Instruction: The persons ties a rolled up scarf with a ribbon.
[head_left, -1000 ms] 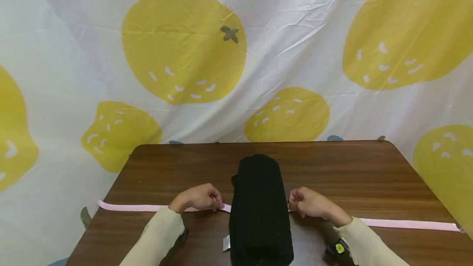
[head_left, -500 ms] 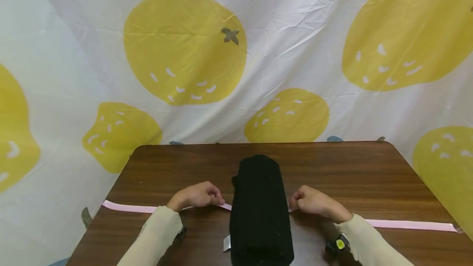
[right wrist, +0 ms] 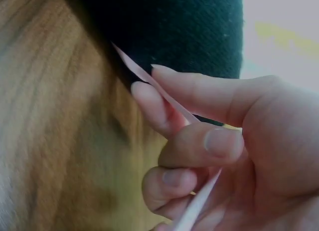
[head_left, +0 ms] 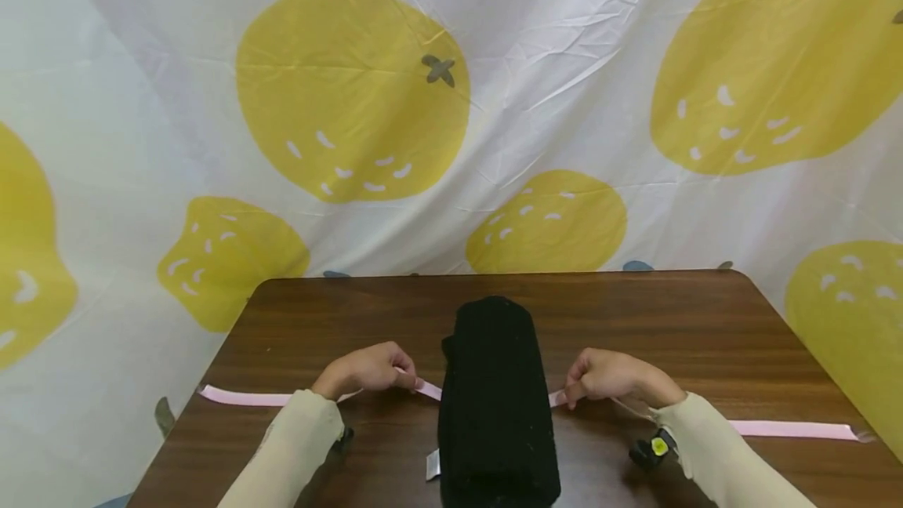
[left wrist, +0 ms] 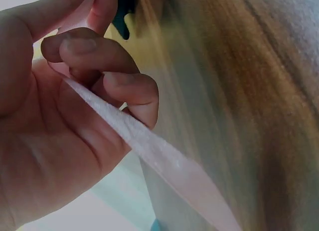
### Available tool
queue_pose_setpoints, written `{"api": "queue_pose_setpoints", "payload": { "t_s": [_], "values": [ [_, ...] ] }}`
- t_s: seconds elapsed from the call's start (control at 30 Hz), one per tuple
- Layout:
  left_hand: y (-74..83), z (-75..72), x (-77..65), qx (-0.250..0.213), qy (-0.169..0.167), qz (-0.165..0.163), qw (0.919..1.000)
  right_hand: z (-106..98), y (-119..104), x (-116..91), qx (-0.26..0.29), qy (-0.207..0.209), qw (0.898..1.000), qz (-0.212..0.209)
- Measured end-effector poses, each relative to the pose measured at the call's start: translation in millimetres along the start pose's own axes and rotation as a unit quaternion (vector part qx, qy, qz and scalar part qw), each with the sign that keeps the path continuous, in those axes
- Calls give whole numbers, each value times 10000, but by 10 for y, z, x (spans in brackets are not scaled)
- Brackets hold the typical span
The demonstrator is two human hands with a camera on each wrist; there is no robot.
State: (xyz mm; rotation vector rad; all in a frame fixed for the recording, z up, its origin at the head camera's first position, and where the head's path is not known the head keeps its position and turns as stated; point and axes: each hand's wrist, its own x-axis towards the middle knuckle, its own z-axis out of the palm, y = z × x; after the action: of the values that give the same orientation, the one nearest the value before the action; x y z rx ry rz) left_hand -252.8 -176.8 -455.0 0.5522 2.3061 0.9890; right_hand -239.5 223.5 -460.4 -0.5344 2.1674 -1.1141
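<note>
Tabletop [head_left: 635,312]: dk brown woodgrain, rounded far corners.
Blk block [head_left: 497,406]: fuzzy fabric, long, on tabletop abt mid L-R, long way pointing away from person; rounded far end, near end reaches bottom of head view.
White tag [head_left: 433,465]: sticks out from block's L side, twd near end.
Pink ribbon [head_left: 793,429]: shows both sides of block. Inner stretches run from hands down to block's sides; outer stretches lie across tabletop, L end at L edge, R end near R edge. Hidden at block, so can't tell if it's 1 pc.
L hand [head_left: 370,369]: L of block, near it, not touching; low over tabletop.
L grip: thumb + index pinching ribbon; tips partly cut off in wrist view. Other fingers curled, strip running past them & off lower R of that view.
R hand [head_left: 617,375]: R of block, near its side, abt level w/ L hand.
R grip: thumb + index tips pinching ribbon right by block; other fingers curled in, strip passing behind middle finger & out again over palm.
Sleeves [head_left: 289,445]: pale, both arms.
Wrist gear [head_left: 652,449]: dark w/ yellow patch, at R cuff.
Backdrop cloth [head_left: 550,61]: white, wrinkled, big yellow fruit prints, hangs behind tabletop.
</note>
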Motion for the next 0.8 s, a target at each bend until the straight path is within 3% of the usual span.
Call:
{"api": "queue_pose_setpoints", "payload": {
  "t_s": [0.23,0.43,0.8],
  "values": [
    [19,-56,-49,148,7,141,9998,-75,-19,-73,34,-105,9999,106],
    [26,-106,-100,243,17,155,9996,-137,-51,-106,77,-320,9994,-56],
    [56,-149,-177,-190,108,173,9996,-235,-108,-129,-160,-443,9988,-163]
  ]
}}
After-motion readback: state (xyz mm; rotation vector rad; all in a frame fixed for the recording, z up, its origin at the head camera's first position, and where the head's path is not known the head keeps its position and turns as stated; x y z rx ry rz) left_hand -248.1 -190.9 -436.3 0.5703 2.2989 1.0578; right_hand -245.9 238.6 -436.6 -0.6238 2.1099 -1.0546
